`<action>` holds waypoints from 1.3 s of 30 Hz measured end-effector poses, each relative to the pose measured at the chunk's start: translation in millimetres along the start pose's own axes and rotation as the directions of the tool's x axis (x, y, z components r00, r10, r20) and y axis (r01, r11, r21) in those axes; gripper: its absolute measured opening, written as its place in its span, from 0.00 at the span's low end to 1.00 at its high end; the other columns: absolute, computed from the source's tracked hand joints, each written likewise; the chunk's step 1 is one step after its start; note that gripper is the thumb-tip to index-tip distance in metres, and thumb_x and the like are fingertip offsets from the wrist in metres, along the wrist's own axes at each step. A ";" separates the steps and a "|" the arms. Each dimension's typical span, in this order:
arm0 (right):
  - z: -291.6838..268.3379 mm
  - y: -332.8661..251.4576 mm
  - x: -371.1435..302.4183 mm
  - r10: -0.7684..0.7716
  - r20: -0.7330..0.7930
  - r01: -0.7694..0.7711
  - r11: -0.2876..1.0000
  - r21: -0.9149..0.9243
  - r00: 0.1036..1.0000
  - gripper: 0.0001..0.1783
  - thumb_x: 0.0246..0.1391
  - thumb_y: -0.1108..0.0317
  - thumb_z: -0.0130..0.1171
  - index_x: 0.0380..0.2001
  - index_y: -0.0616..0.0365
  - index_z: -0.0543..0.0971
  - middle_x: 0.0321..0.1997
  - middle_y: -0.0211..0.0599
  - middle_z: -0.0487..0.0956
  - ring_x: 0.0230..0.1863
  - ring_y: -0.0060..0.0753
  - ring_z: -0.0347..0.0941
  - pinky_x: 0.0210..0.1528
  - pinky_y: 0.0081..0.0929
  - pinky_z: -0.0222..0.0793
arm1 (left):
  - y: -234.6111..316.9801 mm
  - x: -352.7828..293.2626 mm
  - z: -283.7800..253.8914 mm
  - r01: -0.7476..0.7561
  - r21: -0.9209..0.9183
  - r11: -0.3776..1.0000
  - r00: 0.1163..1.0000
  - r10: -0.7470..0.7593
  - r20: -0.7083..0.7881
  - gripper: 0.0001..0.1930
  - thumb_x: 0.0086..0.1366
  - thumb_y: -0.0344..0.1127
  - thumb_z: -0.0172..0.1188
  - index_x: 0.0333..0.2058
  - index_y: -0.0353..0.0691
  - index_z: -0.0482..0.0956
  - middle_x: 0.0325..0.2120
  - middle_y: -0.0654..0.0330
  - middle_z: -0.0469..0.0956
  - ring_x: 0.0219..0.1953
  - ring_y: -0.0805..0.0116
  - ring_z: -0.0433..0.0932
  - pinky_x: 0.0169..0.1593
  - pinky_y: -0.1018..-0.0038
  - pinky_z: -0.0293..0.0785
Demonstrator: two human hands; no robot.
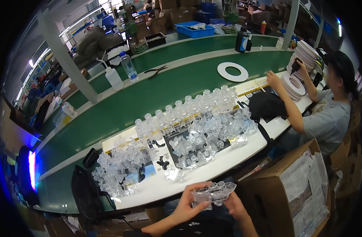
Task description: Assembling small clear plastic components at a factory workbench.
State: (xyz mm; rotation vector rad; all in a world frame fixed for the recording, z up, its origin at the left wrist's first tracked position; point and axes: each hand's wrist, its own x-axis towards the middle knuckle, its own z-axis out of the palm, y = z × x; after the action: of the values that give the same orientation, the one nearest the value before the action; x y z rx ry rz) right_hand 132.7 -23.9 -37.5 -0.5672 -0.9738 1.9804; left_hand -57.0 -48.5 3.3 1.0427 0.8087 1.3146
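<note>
Surface: white worktop (228,158) running along a green conveyor belt (121,106); the belt curves away toward the far end of a workshop.
Room: cardboard boxes, a blue bin (195,29) and pillars in the background; a cardboard box (287,177) stands just right of the worktop.
On worktop: piles of clear plastic parts (189,122), heaped and stacked across printed sheets.
On belt edge: squeeze bottle (113,77), water bottle (129,66), pliers (155,71), white ring (232,72).
Left hand (185,205): fingers curled, gripping the left end of a clear plastic piece (213,193).
Right hand (234,205): closed under the piece's right end, supporting it.
Piece location: held below the worktop's near edge, in front of the person.
Co-worker: seated at right, hands at a stack of white rings (293,85).
Hard to make out: the shape of single parts in the piles; forearms cut off by the lower edge.
</note>
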 end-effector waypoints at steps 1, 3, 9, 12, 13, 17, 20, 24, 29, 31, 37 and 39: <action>6.3 1.0 1.9 -0.062 0.042 0.064 0.997 -0.040 0.997 0.40 0.45 0.61 0.63 0.57 0.65 0.57 0.55 0.43 0.66 0.60 0.36 0.58 0.63 0.32 0.46 | -8.5 -3.7 9.9 -0.026 -0.035 0.999 0.999 0.025 -0.037 0.24 0.56 0.24 0.57 0.51 0.37 0.58 0.56 0.48 0.58 0.57 0.63 0.60 0.57 0.68 0.59; 0.2 22.7 -5.3 -0.025 -0.169 0.025 1.000 -0.007 0.985 0.41 0.40 0.63 0.67 0.55 0.66 0.58 0.53 0.40 0.68 0.55 0.33 0.63 0.59 0.30 0.54 | -17.0 -7.5 22.6 -0.087 0.086 0.992 0.995 0.090 -0.032 0.24 0.55 0.25 0.57 0.50 0.38 0.60 0.57 0.48 0.56 0.61 0.58 0.54 0.62 0.64 0.47; -8.0 -5.9 -7.7 0.034 -0.181 -0.061 0.987 -0.148 0.983 0.29 0.37 0.69 0.69 0.44 0.64 0.70 0.41 0.33 0.75 0.41 0.24 0.71 0.46 0.22 0.65 | -3.6 -5.8 -9.0 0.157 -0.057 0.986 0.985 -0.153 0.076 0.23 0.63 0.35 0.48 0.56 0.35 0.57 0.53 0.50 0.65 0.58 0.60 0.61 0.61 0.65 0.48; -7.1 -16.4 -7.6 0.152 -0.021 -0.144 0.870 -0.472 0.988 0.22 0.35 0.69 0.70 0.36 0.63 0.75 0.32 0.29 0.78 0.33 0.15 0.70 0.38 0.17 0.66 | 6.0 3.9 -15.3 0.257 -0.144 0.956 0.965 -0.261 -0.014 0.24 0.61 0.34 0.52 0.55 0.38 0.61 0.47 0.54 0.72 0.53 0.66 0.68 0.63 0.63 0.45; -2.4 -16.7 -9.4 0.183 -0.021 -0.167 0.842 -0.513 0.983 0.22 0.34 0.69 0.71 0.35 0.63 0.75 0.31 0.29 0.78 0.32 0.14 0.69 0.37 0.15 0.65 | 4.4 5.3 -21.7 0.326 0.129 0.937 0.940 -0.336 0.065 0.22 0.60 0.34 0.55 0.53 0.40 0.66 0.43 0.57 0.75 0.50 0.68 0.70 0.63 0.61 0.41; 1.2 -13.3 -11.8 0.261 -0.041 -0.244 0.822 -0.515 0.964 0.22 0.33 0.67 0.71 0.33 0.63 0.76 0.28 0.28 0.78 0.29 0.12 0.68 0.33 0.13 0.63 | 1.8 3.4 -24.7 0.321 0.300 0.898 0.933 -0.355 0.064 0.17 0.56 0.34 0.60 0.46 0.44 0.75 0.34 0.63 0.80 0.39 0.75 0.77 0.63 0.59 0.37; 10.5 -17.7 -10.1 0.300 -0.077 -0.286 0.754 -0.591 0.951 0.22 0.33 0.65 0.71 0.33 0.63 0.75 0.26 0.27 0.77 0.29 0.13 0.69 0.33 0.13 0.63 | -4.6 0.3 -23.7 0.342 0.257 0.904 0.932 -0.361 0.029 0.17 0.56 0.30 0.59 0.46 0.40 0.75 0.33 0.61 0.80 0.32 0.79 0.77 0.51 0.74 0.65; 29.8 -6.0 -10.4 0.168 -0.169 -0.223 0.894 -0.389 0.971 0.28 0.36 0.66 0.69 0.42 0.63 0.70 0.34 0.31 0.76 0.34 0.18 0.70 0.37 0.16 0.64 | -6.2 -7.9 -23.4 0.270 0.269 0.925 0.963 -0.259 -0.077 0.15 0.56 0.28 0.59 0.44 0.36 0.75 0.31 0.60 0.79 0.31 0.80 0.75 0.39 0.83 0.70; 42.5 9.1 -17.5 -0.005 -0.314 -0.075 0.967 -0.242 0.949 0.30 0.39 0.57 0.63 0.42 0.64 0.67 0.37 0.32 0.71 0.38 0.22 0.67 0.42 0.21 0.62 | -2.6 -18.7 -20.1 0.140 0.063 0.988 0.968 -0.124 -0.218 0.15 0.56 0.27 0.59 0.43 0.34 0.74 0.30 0.61 0.77 0.30 0.81 0.74 0.38 0.85 0.69; 48.1 13.5 -24.2 -0.014 -0.342 -0.083 0.961 -0.265 0.940 0.28 0.39 0.59 0.63 0.41 0.64 0.68 0.37 0.32 0.72 0.38 0.21 0.67 0.42 0.20 0.62 | 1.5 -20.9 -22.6 0.114 0.182 0.977 0.985 -0.088 -0.149 0.16 0.56 0.28 0.59 0.44 0.35 0.74 0.31 0.60 0.78 0.30 0.82 0.74 0.38 0.84 0.69; 54.7 24.0 -50.7 -0.008 -0.466 -0.106 0.970 -0.218 0.885 0.23 0.44 0.74 0.60 0.45 0.64 0.68 0.40 0.37 0.73 0.39 0.30 0.69 0.41 0.26 0.67 | 13.3 -38.8 -31.4 0.162 0.445 0.881 0.987 -0.145 -0.071 0.11 0.54 0.31 0.59 0.37 0.42 0.77 0.30 0.65 0.78 0.29 0.77 0.76 0.55 0.61 0.57; 70.2 20.2 -52.1 -0.036 -0.463 -0.142 0.928 -0.345 0.886 0.22 0.46 0.74 0.58 0.47 0.63 0.67 0.42 0.37 0.72 0.40 0.29 0.69 0.42 0.25 0.67 | 5.4 -47.7 -34.8 0.090 0.567 0.819 0.996 -0.061 -0.071 0.05 0.54 0.36 0.59 0.31 0.46 0.78 0.28 0.71 0.77 0.34 0.75 0.76 0.61 0.42 0.24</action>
State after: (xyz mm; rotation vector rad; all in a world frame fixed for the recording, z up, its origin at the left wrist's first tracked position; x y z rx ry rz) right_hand 103.7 -104.2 -10.2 -1.2302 -1.0312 1.5931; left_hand -96.6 -91.0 -8.3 1.4314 1.3206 1.0472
